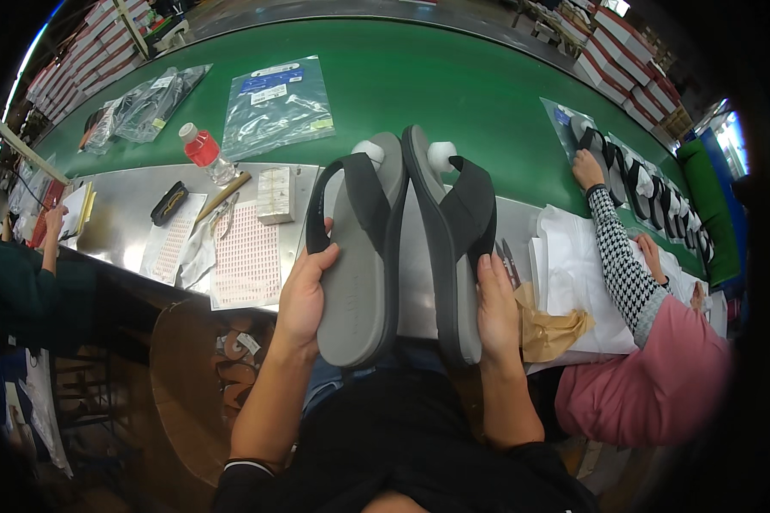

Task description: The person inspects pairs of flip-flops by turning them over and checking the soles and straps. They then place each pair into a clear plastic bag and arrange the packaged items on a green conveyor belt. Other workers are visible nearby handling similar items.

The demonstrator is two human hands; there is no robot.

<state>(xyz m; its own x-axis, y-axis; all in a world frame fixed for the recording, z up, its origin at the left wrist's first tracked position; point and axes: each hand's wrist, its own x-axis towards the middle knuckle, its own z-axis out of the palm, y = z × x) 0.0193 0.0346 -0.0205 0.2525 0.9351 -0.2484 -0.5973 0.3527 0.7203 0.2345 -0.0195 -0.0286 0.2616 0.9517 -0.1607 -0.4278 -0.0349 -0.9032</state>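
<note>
A pair of grey and black flip-flops is held up in front of me, toes pointing away. My left hand (304, 295) grips the outer side of the left flip-flop (351, 299), thumb on its grey footbed. My right hand (496, 303) is closed on the outer edge of the right flip-flop (441, 244), which is tilted so its dark sole edge shows. White balls of stuffing (370, 152) sit under the toe straps of both. The two toes nearly touch, while the heels stand apart. Fingers behind the flip-flops are mostly hidden.
Beyond lie a green belt (385, 77) and a clear plastic bag (278, 107). A red-labelled bottle (205, 154), a small white box (275, 195) and sticker sheets (245, 256) are at left. At right, a co-worker's arm (616, 248) reaches over white paper (573, 282) toward more flip-flops (650, 188).
</note>
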